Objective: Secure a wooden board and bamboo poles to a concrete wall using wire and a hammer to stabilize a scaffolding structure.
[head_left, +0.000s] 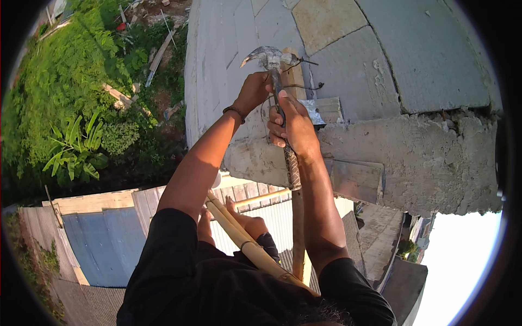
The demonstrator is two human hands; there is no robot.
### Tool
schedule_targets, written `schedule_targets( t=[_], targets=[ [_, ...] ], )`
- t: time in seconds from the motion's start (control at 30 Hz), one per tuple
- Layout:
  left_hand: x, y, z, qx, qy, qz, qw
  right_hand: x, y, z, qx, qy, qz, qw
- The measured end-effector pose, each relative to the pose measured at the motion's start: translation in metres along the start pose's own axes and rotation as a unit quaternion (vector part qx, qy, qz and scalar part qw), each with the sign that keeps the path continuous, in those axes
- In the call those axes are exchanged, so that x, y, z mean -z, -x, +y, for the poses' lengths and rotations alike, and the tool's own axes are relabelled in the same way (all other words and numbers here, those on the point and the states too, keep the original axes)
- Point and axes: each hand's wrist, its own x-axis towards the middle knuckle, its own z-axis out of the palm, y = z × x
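Note:
A claw hammer point(265, 56) with a worn metal head and dark patterned handle lies across the view, its head over the concrete surface. My right hand point(296, 127) wraps round the handle at mid-length. Beside the handle's upper part, my left hand point(254, 92) is closed, with a dark band on its wrist; what its fingers hold is hidden. Behind the hammer head stands a strip of light wood point(294, 79). A thin dark wire point(308, 62) sticks out next to it. A shiny bent metal piece point(312, 111) sits just right of my right hand.
The concrete slab point(348, 81) ends in a rough edge point(413, 163). Below it, bamboo poles point(255, 252) and a wooden post point(298, 233) rise near my body. My bare feet are high above corrugated roofs point(106, 299). Green plants point(76, 146) grow far down at left.

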Motion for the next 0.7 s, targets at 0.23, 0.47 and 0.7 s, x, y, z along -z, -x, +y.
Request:
schedule_targets(
  t=[0.23, 0.47, 0.7],
  targets=[
    [-0.001, -0.003, 0.0, 0.076, 0.025, -0.024, 0.996, -0.002, -0.001, 0.004, 0.009, -0.003, -0.017, 1.0],
    [0.003, -0.004, 0.001, 0.089, 0.001, -0.036, 0.995, -0.002, 0.001, -0.003, -0.025, 0.01, 0.0, 1.0],
    [0.007, -0.003, -0.001, 0.0, -0.039, -0.015, 0.999, -0.002, -0.001, -0.006, 0.013, 0.074, -0.079, 0.994]
  ],
)
